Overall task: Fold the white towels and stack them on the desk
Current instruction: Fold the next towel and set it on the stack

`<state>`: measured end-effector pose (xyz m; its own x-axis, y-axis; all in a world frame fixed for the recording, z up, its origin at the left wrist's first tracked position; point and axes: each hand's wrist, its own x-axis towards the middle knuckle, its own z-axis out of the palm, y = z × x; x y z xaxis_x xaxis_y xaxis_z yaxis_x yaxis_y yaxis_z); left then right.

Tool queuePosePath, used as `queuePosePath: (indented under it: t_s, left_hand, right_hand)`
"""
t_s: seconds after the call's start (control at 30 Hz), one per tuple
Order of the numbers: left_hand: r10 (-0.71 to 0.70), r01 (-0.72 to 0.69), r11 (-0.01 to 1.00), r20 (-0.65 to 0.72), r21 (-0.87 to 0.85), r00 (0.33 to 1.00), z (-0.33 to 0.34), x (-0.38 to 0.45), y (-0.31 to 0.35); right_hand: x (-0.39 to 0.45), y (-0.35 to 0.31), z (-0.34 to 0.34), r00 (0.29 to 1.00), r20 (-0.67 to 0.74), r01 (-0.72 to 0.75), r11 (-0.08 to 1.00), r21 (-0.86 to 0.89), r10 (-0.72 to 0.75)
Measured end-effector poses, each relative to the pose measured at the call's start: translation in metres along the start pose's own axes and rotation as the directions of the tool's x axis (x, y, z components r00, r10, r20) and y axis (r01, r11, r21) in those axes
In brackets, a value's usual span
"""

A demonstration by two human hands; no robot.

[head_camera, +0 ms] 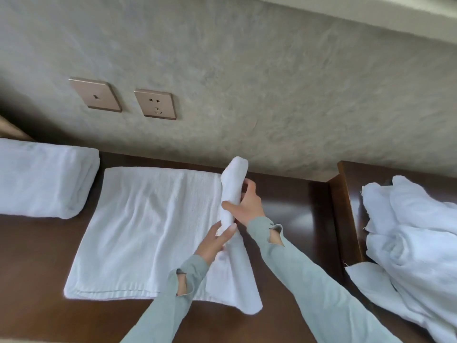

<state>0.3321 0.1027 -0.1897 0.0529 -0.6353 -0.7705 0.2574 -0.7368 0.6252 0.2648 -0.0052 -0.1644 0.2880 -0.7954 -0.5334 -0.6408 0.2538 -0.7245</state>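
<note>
A white towel [146, 226] lies spread flat on the dark wooden desk [37, 280], its right end lifted and gathered into a thick upright fold [231, 191]. My right hand [247, 206] grips that raised fold from the right, thumb across its front. My left hand [215, 243] pinches the same fold lower down, at the near side. A stack of folded white towels [42, 179] sits at the desk's far left. A heap of unfolded white towels [415, 243] lies at the right.
A grey textured wall [272, 82] rises right behind the desk, with two bronze socket plates [155, 103] on it. The heap at the right rests on a separate, slightly higher wooden surface [351, 184]. Bare desk shows in front of the spread towel.
</note>
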Motion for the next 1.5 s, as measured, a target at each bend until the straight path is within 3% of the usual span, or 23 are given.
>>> queuePosePath:
  t_s: [0.1, 0.2, 0.33, 0.43, 0.53, 0.6, 0.67, 1.0, 1.13, 1.23, 1.33, 1.43, 1.5]
  left_hand:
    - [0.103, -0.104, 0.979, -0.015, -0.174, 0.995, -0.031, -0.009, -0.003]
    - [-0.044, -0.009, 0.958, -0.180, -0.285, 0.983, -0.071, -0.003, -0.019]
    - [-0.181, 0.117, 0.970, -0.309, -0.214, 0.934, -0.106, 0.000, -0.033]
    - [-0.100, 0.065, 0.991, -0.314, -0.119, 0.944, -0.114, 0.002, -0.041]
    - [-0.063, 0.060, 0.998, -0.335, -0.018, 0.940, -0.121, 0.005, -0.048]
    - [-0.081, 0.067, 0.996, -0.264, -0.059, 0.961, -0.123, 0.008, -0.050]
    - [-0.071, 0.060, 0.996, -0.210, -0.062, 0.975, -0.124, 0.009, -0.048]
    - [-0.099, 0.092, 0.959, -0.012, -0.267, 0.995, -0.112, 0.010, -0.045]
    - [-0.128, 0.119, 0.969, -0.029, -0.215, 0.991, -0.111, 0.015, -0.040]
    - [-0.113, 0.097, 0.991, -0.191, -0.093, 0.975, -0.113, 0.014, -0.043]
    - [0.035, 0.033, 0.988, -0.432, 0.150, 0.901, -0.112, 0.003, -0.052]
    - [0.136, -0.044, 0.988, -0.681, 0.151, 0.720, -0.130, -0.007, -0.066]
    - [0.239, 0.060, 0.941, -0.778, 0.334, 0.581, -0.155, -0.007, -0.079]
  right_hand:
    - [0.005, -0.023, 0.054, 1.000, -0.005, 0.023, 0.998, 0.061, -0.023]
    - [0.019, -0.029, 0.103, 0.998, 0.053, 0.028, 0.999, 0.038, -0.030]
    - [0.026, -0.015, 0.136, 0.985, 0.165, 0.036, 0.998, 0.044, -0.043]
    - [0.021, 0.008, 0.128, 0.961, 0.095, 0.269, 0.956, -0.117, -0.259]
    - [0.026, 0.042, 0.113, 0.886, 0.049, 0.418, 0.746, -0.519, -0.462]
    - [0.027, 0.054, 0.103, 0.901, 0.112, 0.385, 0.650, -0.656, -0.420]
    - [0.028, 0.060, 0.097, 0.944, 0.106, 0.296, 0.661, -0.690, -0.312]
    - [0.020, 0.053, 0.100, 0.987, -0.097, 0.097, 0.961, -0.260, -0.126]
    - [0.020, 0.051, 0.092, 0.992, -0.124, -0.024, 0.999, -0.044, 0.018]
    - [0.020, 0.050, 0.085, 0.986, -0.108, -0.130, 0.992, -0.004, 0.129]
    - [0.020, 0.047, 0.085, 0.980, -0.090, -0.187, 0.979, -0.085, 0.180]
    - [0.023, 0.043, 0.084, 0.969, -0.038, -0.248, 0.960, -0.128, 0.245]
    - [0.026, 0.042, 0.084, 0.963, 0.008, -0.268, 0.954, -0.136, 0.271]
